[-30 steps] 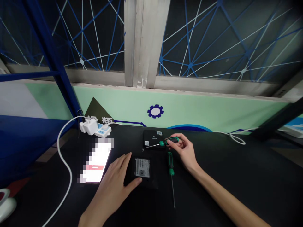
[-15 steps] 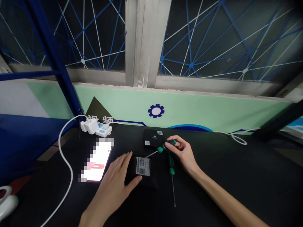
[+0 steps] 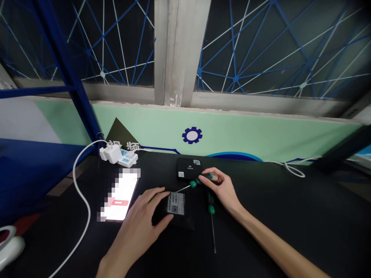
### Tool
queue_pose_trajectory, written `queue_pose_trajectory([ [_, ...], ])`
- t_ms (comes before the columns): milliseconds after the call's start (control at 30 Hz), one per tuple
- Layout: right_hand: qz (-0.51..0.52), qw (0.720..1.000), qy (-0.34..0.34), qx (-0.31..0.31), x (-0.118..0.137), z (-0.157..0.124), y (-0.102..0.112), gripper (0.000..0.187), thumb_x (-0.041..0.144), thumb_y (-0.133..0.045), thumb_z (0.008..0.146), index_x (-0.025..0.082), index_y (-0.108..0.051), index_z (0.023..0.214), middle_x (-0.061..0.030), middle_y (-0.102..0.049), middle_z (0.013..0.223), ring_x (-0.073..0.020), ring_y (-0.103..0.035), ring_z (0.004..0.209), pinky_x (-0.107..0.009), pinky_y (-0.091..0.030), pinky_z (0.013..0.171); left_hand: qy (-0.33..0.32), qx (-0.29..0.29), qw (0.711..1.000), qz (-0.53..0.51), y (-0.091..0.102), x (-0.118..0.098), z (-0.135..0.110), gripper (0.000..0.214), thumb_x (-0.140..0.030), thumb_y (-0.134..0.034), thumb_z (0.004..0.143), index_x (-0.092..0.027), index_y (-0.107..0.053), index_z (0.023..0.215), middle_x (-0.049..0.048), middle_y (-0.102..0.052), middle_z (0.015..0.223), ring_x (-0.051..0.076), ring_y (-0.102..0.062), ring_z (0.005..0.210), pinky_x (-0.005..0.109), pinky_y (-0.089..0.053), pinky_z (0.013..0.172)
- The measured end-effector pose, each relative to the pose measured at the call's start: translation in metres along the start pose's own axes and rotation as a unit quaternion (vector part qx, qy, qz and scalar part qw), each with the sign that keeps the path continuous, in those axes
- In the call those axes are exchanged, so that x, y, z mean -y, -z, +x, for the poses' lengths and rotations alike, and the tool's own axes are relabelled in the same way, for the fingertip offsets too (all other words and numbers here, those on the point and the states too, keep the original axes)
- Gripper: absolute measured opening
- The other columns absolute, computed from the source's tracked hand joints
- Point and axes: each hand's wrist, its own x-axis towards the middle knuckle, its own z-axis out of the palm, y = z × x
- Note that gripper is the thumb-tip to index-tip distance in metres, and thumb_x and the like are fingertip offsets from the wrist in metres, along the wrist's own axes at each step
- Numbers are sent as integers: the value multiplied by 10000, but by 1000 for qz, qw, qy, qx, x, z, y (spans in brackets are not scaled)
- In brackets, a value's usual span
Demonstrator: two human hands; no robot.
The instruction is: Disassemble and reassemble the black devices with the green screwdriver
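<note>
A small black box point(image 3: 176, 210) with a white label lies on the black table point(image 3: 290, 216). My left hand point(image 3: 140, 222) rests on its left side, fingers and thumb curled around it. My right hand point(image 3: 220, 188) pinches the green-and-black handle of a screwdriver point(image 3: 193, 183), whose thin shaft points left and down to the box's top edge. A second black box point(image 3: 188, 169) lies just behind. A second green-handled screwdriver point(image 3: 211, 216) lies on the table below my right hand.
A lit phone point(image 3: 121, 197) lies left of the box. A white power strip with a charger point(image 3: 117, 155) and a white cable point(image 3: 81, 200) sit at the back left. Another white cable point(image 3: 292, 168) loops at the back right. A green wall panel runs behind the table.
My right hand has brought the screwdriver down and towards me, its tip moving from the far box to the near box. My left fingers have curled tighter onto the near box.
</note>
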Motion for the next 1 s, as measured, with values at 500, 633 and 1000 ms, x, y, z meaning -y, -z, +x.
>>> queue_pose_trajectory([
  [500, 9, 1000, -8, 2, -2, 0, -1, 457, 584, -824, 672, 204, -639, 848, 3, -647, 603, -192, -631, 578, -281, -457, 530, -1, 7, 1000, -3, -2, 2, 0, 417, -434, -553, 956, -361, -555, 1367, 9, -531, 1444, 270, -566, 1258, 436, -523, 1022],
  [633, 11, 1000, -6, -2, -4, 0, 0, 451, 579, -823, 674, 201, -638, 838, 2, -637, 594, -186, -605, 558, -290, -450, 527, 4, 21, 1000, -3, -1, 2, 0, 391, -447, -545, 963, -394, -569, 1350, -13, -515, 1458, 269, -548, 1278, 443, -511, 1037],
  [1000, 17, 1000, -16, -4, -2, -1, -1, 450, 569, -830, 667, 201, -640, 842, 9, -629, 584, -173, -587, 534, -282, -435, 526, 11, 15, 1000, -11, -1, 0, 0, 385, -433, -556, 955, -335, -567, 1328, 8, -530, 1438, 257, -563, 1258, 431, -513, 1039],
])
